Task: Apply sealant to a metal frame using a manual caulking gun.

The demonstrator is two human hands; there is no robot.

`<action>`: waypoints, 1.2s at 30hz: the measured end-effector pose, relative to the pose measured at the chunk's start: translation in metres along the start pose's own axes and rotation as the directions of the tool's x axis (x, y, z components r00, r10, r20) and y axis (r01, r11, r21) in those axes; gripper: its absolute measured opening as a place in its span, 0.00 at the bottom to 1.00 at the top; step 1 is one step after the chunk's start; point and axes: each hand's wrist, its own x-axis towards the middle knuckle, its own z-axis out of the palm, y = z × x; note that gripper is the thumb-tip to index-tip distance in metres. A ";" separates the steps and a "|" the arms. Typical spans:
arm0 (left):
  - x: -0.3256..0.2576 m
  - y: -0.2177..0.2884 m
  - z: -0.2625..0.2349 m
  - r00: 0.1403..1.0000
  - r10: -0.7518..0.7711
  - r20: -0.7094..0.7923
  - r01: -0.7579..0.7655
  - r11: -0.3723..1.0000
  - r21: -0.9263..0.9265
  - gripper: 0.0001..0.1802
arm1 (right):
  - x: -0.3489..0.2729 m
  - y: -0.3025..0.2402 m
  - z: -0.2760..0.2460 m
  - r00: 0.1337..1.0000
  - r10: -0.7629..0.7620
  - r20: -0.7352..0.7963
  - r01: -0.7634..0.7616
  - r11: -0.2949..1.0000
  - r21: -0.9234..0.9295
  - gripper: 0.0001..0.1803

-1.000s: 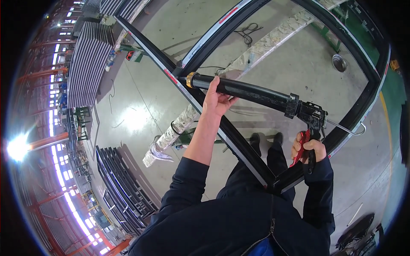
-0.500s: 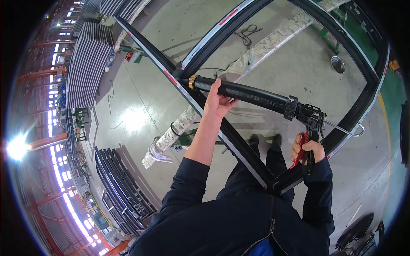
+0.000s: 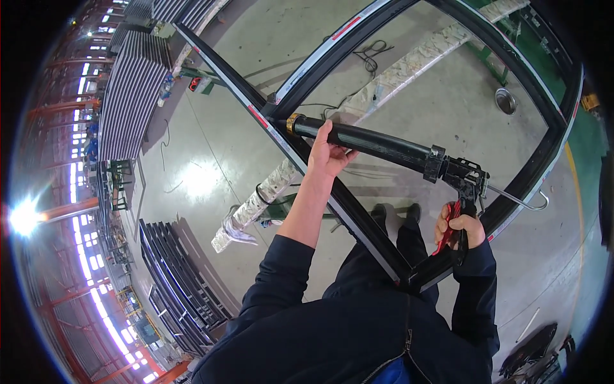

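Upper left of the frame: stacks of long grey metal profiles [image 3: 131, 83] are lying in rows along the hall wall. Lower left: a rack of dark frames [image 3: 182, 281] is standing on edge, leaning side by side. A pale, rough-surfaced beam [image 3: 409, 64] is running diagonally from upper right down to centre left, resting on the grey concrete floor [image 3: 204, 147]. A black cable [image 3: 371, 54] is lying coiled just beside it near the top centre. A round metal bowl [image 3: 505, 100] is sitting on the floor at upper right, near a green-painted strip [image 3: 579, 192]. A red-and-green object [image 3: 199, 84] is sitting near the profile stacks; its kind is unclear.
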 end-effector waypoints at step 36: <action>-0.027 0.022 0.000 0.891 0.077 0.447 0.037 0.970 -0.242 0.26 | -0.045 0.002 0.117 0.907 -0.380 -0.183 0.262 0.847 -0.463 0.16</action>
